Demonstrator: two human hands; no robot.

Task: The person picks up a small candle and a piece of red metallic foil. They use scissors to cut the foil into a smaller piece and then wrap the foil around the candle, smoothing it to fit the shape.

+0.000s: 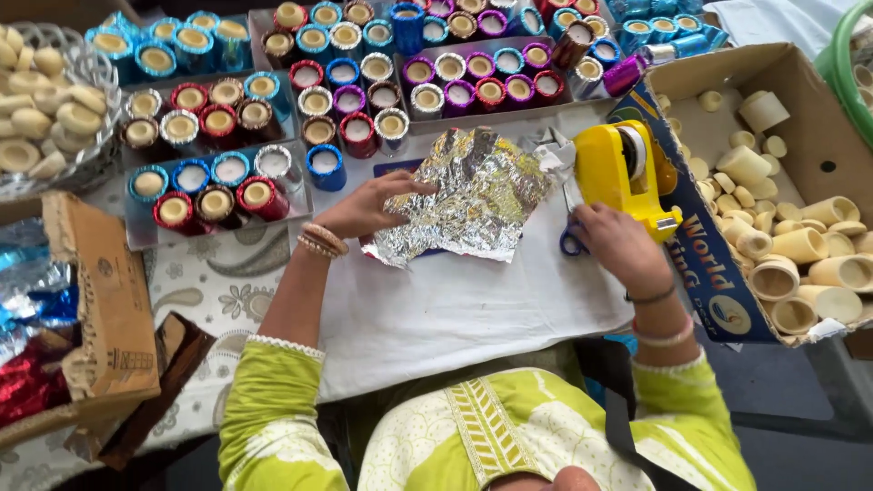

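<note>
Foil point(473, 195), a crinkled silver sheet, lies on the white cloth point(455, 309) in the middle of the head view, just in front of the rows of wrapped cups. The left hand point(368, 207) rests flat on its left edge, fingers spread and pressing down, gripping nothing. The right hand point(618, 245) is curled around blue-handled scissors point(571, 238) at the sheet's right edge, just below the yellow tape dispenser point(627, 173); how tightly it holds them I cannot tell

The sheet looks thin and already creased, so a pull against the pinning hand could tear it, and the blades near its edge could snag or nick it. The dispenser sits touching the foil's right corner, crowding the scissors hand, and a knock might tip it toward the box

Around the work: trays of cups point(218, 173) in red, blue, purple and silver wraps stand close behind the sheet, leaving little room to slide it forward. A cardboard box point(800, 136) of bare cream cups sits to the right, a glass bowl point(91, 82) of more at the far left, and coloured foil scraps point(32, 318) lie beside a small carton point(105, 300)
</note>
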